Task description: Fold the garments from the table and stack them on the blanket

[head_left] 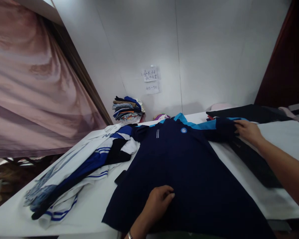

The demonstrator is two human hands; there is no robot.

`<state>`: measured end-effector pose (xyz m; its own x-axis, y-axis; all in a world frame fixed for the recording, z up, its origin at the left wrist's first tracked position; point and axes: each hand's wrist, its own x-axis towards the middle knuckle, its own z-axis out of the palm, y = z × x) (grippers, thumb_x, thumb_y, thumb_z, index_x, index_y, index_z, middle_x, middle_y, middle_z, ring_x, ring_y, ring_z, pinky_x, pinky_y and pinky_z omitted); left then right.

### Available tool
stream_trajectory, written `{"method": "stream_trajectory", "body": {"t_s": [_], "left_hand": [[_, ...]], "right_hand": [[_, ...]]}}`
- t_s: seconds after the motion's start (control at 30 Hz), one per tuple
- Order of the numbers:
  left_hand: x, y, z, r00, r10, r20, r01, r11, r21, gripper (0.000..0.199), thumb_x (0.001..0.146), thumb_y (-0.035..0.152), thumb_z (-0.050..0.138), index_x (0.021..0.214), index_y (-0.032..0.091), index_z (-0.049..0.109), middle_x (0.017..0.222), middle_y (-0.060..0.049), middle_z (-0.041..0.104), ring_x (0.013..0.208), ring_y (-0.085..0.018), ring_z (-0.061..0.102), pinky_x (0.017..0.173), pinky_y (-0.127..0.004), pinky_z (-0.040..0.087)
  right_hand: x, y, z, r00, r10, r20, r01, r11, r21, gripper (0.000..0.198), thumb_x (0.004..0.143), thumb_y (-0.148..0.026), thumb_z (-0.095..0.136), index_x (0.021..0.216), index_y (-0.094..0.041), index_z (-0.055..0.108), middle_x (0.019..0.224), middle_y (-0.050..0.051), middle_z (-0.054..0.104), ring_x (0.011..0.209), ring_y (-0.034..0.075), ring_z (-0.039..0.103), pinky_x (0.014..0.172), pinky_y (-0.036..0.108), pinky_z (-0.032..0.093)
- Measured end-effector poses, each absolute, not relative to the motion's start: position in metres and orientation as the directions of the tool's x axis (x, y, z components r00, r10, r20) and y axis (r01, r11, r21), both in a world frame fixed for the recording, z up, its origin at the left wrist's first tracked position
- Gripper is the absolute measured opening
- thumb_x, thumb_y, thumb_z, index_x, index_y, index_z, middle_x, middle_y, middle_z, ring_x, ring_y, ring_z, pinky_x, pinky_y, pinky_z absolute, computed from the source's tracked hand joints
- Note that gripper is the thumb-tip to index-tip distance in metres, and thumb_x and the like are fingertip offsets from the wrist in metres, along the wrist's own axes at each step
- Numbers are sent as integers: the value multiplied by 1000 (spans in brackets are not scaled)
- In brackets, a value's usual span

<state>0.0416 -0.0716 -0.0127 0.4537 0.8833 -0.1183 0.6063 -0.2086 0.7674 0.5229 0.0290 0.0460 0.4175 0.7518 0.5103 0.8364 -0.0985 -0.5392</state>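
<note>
A dark navy shirt with light-blue shoulders and collar lies spread over the white table, its collar toward the wall. It bears a round blue badge and two short white stripes on the chest. My right hand pinches the end of the sleeve on the right side. Over the lower front of the shirt is my left hand, its fingers curled in with thumb and forefinger close together; no fabric shows between them. The other sleeve lies beside a heap of clothes.
Loose white, blue and black garments lie along the left of the table. A folded stack of clothes stands by the wall. Dark garments are at the right. Handwritten paper notes hang on the wall; a pink curtain hangs left.
</note>
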Motion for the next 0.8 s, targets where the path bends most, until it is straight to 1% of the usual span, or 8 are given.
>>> {"method": "stream_trajectory", "body": {"t_s": [0.1,0.23,0.33,0.43,0.5,0.57,0.67,0.8], "left_hand": [[56,-58,-10,458,885,-83,524,-194,829,23,86,36,57,96,21,72,73,0,67,67,-14,59,64,-24,44],[89,-35,0,448,893,34,406,-237,883,23,85,35,59,98,20,71,74,0,65,66,-13,56,65,-25,43],[122,-18,11,432,901,46,268,-176,947,27,84,40,61,98,18,69,75,-2,65,69,-14,58,68,-27,46],[152,-5,21,454,889,-57,30,49,998,40,83,49,62,107,17,65,97,-8,67,83,-17,62,73,-29,49],[166,0,25,537,827,-164,-123,268,955,49,86,58,55,114,19,62,108,-10,65,89,-18,62,73,-29,49],[176,2,26,648,718,-255,-189,475,859,54,88,64,47,109,17,63,99,-9,67,83,-17,63,71,-28,48],[182,4,25,749,593,-295,-208,634,745,59,88,67,43,91,12,67,78,-9,67,75,-19,64,72,-29,47],[188,3,24,758,538,-369,-170,708,685,44,87,53,52,88,12,67,76,-8,68,72,-19,65,77,-31,48]], "right_hand": [[508,12,72,502,709,495,654,63,-754,40,95,-27,43,123,-5,59,102,18,69,69,12,57,62,29,42],[474,-12,105,407,751,519,302,426,-853,24,88,-22,47,101,-10,64,132,18,57,80,12,59,64,28,43],[446,-20,108,149,799,582,284,529,-799,18,82,-18,48,82,-16,67,123,12,64,97,17,62,74,29,47],[413,-23,94,-225,748,625,421,653,-629,25,80,-13,47,81,-21,71,113,6,69,104,18,63,83,31,50],[387,-27,82,-431,676,598,466,734,-494,28,78,-9,46,85,-22,71,112,5,69,99,16,65,85,31,51],[364,-35,69,-564,609,558,471,792,-388,33,77,-5,46,92,-21,72,117,6,68,101,16,65,87,31,52],[345,-51,51,-572,575,585,439,817,-373,40,83,-6,46,113,-22,69,127,9,64,111,17,63,90,31,52],[350,-75,32,-380,603,701,352,796,-493,38,91,-13,48,123,-25,64,135,10,59,120,19,59,95,33,52]]}}
